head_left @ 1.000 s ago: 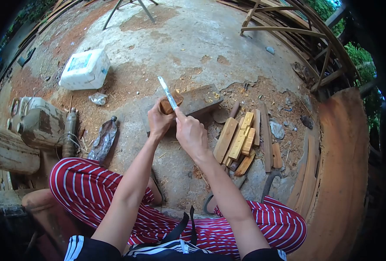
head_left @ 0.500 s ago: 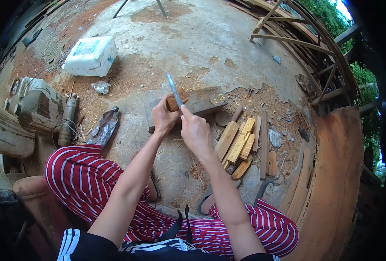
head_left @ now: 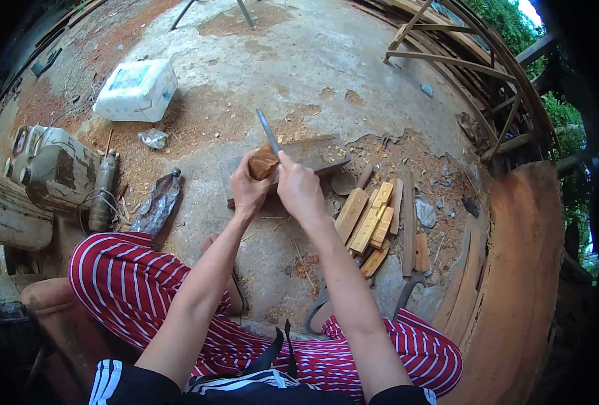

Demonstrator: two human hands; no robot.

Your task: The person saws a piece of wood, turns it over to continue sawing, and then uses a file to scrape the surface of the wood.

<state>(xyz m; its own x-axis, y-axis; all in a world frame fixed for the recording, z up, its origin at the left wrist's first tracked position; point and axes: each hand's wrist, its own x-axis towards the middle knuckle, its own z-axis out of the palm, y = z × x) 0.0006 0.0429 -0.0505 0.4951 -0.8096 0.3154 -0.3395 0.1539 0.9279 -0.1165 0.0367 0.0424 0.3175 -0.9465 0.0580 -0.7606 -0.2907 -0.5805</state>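
Between the fingers and thumb of my left hand (head_left: 248, 187) is a brown block of wood (head_left: 263, 164), held up in front of me. My right hand (head_left: 300, 192) is closed round the handle of a long-bladed knife (head_left: 266, 128), whose handle is hidden in the fist. The narrow metal blade points up and away and lies along the right side of the block. Below and behind both hands, a dark wooden plank (head_left: 316, 152) rests on the ground.
To the right lie yellow cut wood pieces (head_left: 373, 226) and thin wood strips (head_left: 408, 216). A white jug (head_left: 137, 91), stained jugs (head_left: 63, 169) and a crumpled plastic bottle (head_left: 157, 202) are on the left. A broad wooden slab (head_left: 525, 283) runs along the far right.
The blade and both hands have shifted slightly left. The wood block has turned a little in my left hand, and the whole view has moved slightly.
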